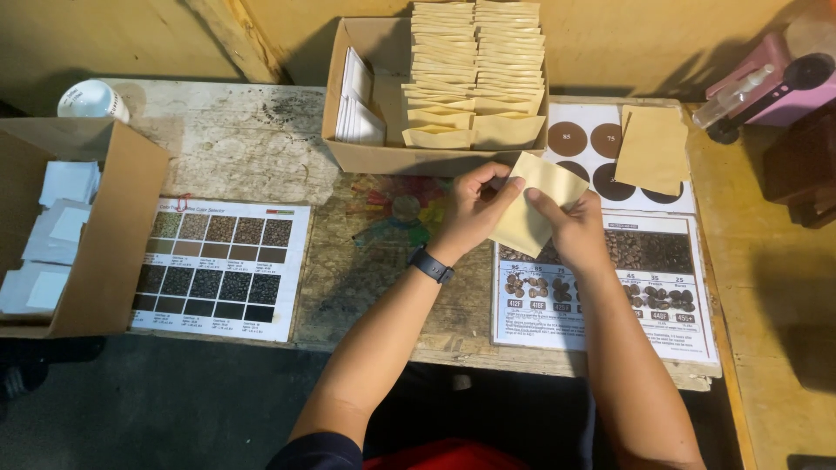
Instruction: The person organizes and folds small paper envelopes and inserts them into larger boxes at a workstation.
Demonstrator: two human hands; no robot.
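left hand [475,209] + right hand [575,231]: fingers grasping one kraft pouch [535,202] | boxes [383,157]: two | charts [222,265]: three

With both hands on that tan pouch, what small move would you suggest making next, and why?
Probably spread the pouch's top edge apart. Both the left hand and the right hand pinch the flat tan pouch near its upper corner, held above the printed chart, in front of the cardboard box of stacked pouches. It looks still flat, though I cannot tell whether it is sealed.

We have one head-worn view, looking steeply down and forward from close above the counter [261,139], forearms entering from the bottom edge, wall at top.
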